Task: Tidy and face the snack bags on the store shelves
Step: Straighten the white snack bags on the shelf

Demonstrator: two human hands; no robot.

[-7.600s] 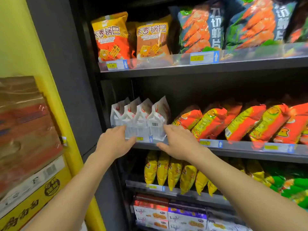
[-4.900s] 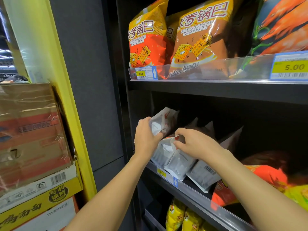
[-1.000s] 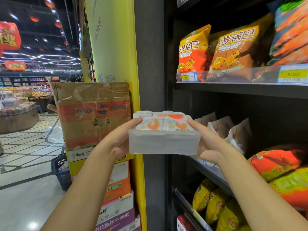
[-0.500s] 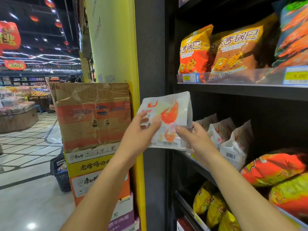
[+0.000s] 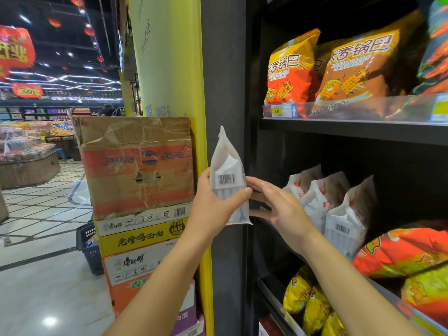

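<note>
I hold one white snack bag (image 5: 228, 166) upright in front of the shelf unit's dark side post, its narrow barcode side turned to me. My left hand (image 5: 215, 202) grips its lower left side, thumb across the front. From the right, my right hand (image 5: 278, 207) touches the bag with its fingertips. Three more white bags (image 5: 339, 209) stand in a row at the left end of the middle shelf (image 5: 303, 257), just right of my right hand.
Orange and yellow rice-crust bags (image 5: 293, 71) sit on the upper shelf (image 5: 351, 127) behind a clear rail. Red and yellow bags (image 5: 402, 253) lie right of the white row. Stacked cardboard boxes (image 5: 138, 166) and a yellow pillar (image 5: 169, 57) stand to the left.
The white bag has been turned from showing its printed shrimp front to showing its narrow barcode side, and it now stands upright, a little lower. Both hands stayed on it.
</note>
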